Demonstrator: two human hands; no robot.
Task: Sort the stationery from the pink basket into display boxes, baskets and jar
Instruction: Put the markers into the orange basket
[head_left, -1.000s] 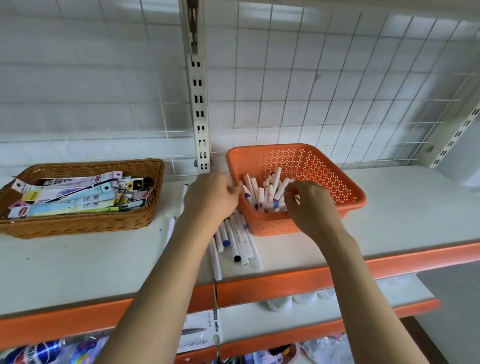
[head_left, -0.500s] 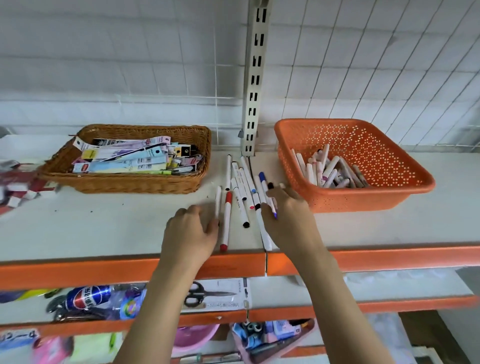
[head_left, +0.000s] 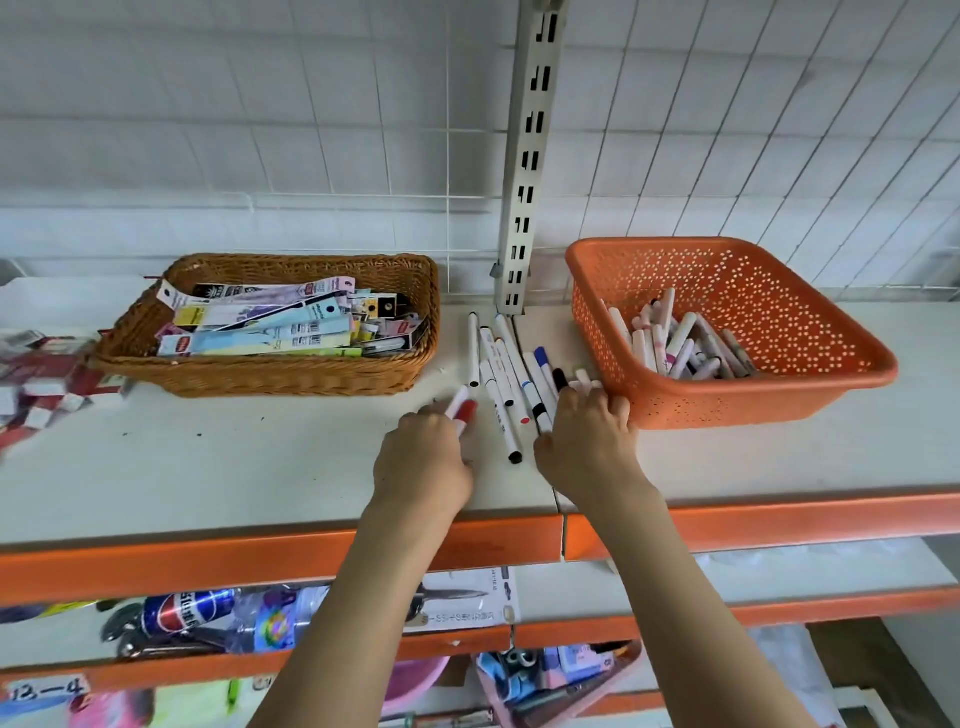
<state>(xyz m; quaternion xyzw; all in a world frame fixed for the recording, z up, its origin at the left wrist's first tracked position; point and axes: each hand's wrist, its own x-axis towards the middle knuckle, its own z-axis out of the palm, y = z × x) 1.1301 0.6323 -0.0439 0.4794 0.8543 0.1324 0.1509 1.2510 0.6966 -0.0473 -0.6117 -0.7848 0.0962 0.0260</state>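
Observation:
Several white markers (head_left: 501, 374) lie loose on the white shelf between a wicker basket (head_left: 291, 371) and an orange plastic basket (head_left: 737, 400). My left hand (head_left: 423, 460) grips a red-capped marker (head_left: 462, 410) at the left edge of the pile. My right hand (head_left: 587, 441) has its fingers curled round a few markers beside the orange basket's front left corner. The orange basket holds several white markers with pink caps (head_left: 675, 345). Packaged pens (head_left: 270, 325) fill the wicker basket.
A slotted metal upright (head_left: 524, 171) and wire grid stand behind the shelf. Red and white packets (head_left: 36, 384) lie at the far left. The orange shelf edge (head_left: 260, 558) runs below my arms. Lower shelves hold packaged scissors, a can-patterned item and a pink basket (head_left: 550, 680).
My hands left the orange basket and dropped to the loose markers. The left hand has picked up the red-capped marker; the right hand has closed on markers by the basket. The camera tilted down.

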